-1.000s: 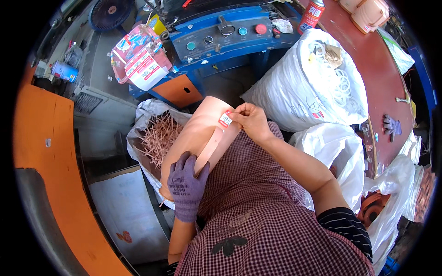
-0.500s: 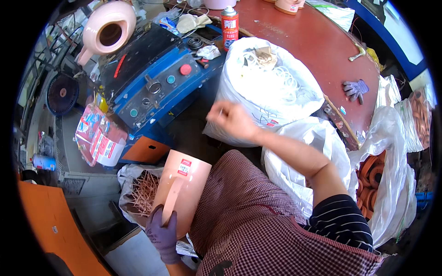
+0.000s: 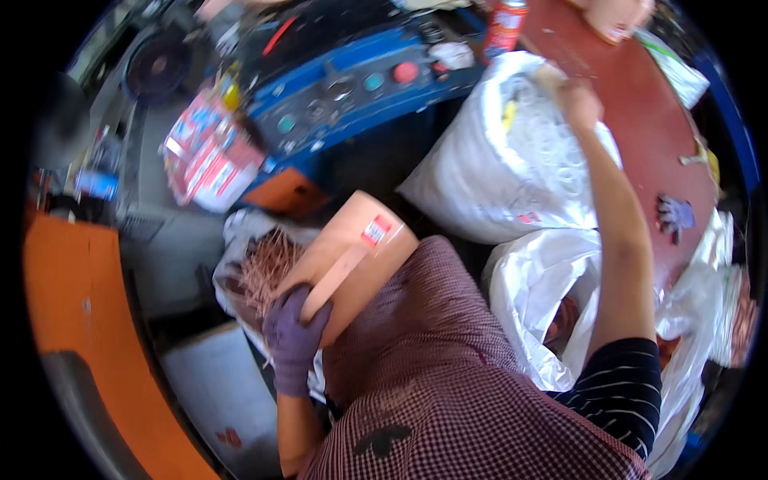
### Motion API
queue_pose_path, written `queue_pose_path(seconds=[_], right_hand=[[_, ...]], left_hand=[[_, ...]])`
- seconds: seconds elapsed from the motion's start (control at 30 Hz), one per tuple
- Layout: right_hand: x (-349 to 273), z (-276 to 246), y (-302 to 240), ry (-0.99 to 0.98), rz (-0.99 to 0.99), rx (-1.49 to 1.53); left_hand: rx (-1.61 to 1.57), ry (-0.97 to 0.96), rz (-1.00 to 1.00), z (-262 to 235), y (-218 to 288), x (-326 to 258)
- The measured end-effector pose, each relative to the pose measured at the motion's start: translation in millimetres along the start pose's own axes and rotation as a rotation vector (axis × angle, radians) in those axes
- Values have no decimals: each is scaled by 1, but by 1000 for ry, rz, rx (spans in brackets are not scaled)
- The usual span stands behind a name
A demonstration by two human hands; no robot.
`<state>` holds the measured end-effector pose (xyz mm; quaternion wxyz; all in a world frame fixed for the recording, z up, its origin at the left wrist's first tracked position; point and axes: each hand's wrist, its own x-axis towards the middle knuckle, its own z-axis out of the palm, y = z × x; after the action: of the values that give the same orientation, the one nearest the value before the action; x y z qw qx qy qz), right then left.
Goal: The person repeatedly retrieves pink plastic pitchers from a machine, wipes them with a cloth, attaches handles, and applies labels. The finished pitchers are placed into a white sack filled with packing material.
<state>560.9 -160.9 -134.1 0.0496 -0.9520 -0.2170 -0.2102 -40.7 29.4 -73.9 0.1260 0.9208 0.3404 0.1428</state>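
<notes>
My left hand (image 3: pixel 298 340), in a purple-grey glove, is closed round the lower end of the handle of a peach-pink plastic jug (image 3: pixel 352 292). The jug lies tilted against my apron, with a red-and-white label near its upper end. My bare right hand (image 3: pixel 580 106) is stretched out over the mouth of a white sack (image 3: pixel 472 176) full of translucent white rings (image 3: pixel 556 144). Beside its fingers shows a tan, paper-like piece (image 3: pixel 548 78). Motion smears those fingers, so whether they grip it is unclear.
Left of the jug, a bag holds thin pinkish strips (image 3: pixel 268 268). A blue machine panel (image 3: pixel 344 92) with buttons stands ahead. Another white bag (image 3: pixel 512 280) sits beside my right arm. The red table (image 3: pixel 640 104) carries a grey glove (image 3: pixel 676 216) and a spray can (image 3: pixel 506 30).
My right hand has moved forward and right, from the sack's near left side to over its mouth. The jug in my left hand has tipped further right. The whole view has shifted.
</notes>
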Motion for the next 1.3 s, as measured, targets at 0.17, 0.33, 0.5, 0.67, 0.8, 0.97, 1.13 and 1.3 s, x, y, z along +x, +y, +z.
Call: queue_pose_path(seconds=[0.17,0.33,0.5,0.67,0.8,0.97,1.13,1.3], right_hand=[[-64,-86,-63,38,-78,800],[-230,-122,-210,-537,-395,1289],[-299,-130,-281,-406,-592,1346],[-319,-160,-292,-408,-696,1148],[-332,-178,-300,-631,-662,1396],[-256,-184,-239,-863,-444,2079],[-101,-127,-132,-14,-14,1276],[3,-41,-20,91,-239,292]], left_hand=[[-85,-16,-79,2,-10,7],[-112,31,-67,8,-5,7],[-107,59,18,9,-7,-8],[-110,164,30,14,-3,-18],[5,56,-33,16,-19,-22],[-178,71,-77,5,-30,-13],[-259,20,-183,-4,-27,-6],[-267,-38,-132,-4,-29,4]])
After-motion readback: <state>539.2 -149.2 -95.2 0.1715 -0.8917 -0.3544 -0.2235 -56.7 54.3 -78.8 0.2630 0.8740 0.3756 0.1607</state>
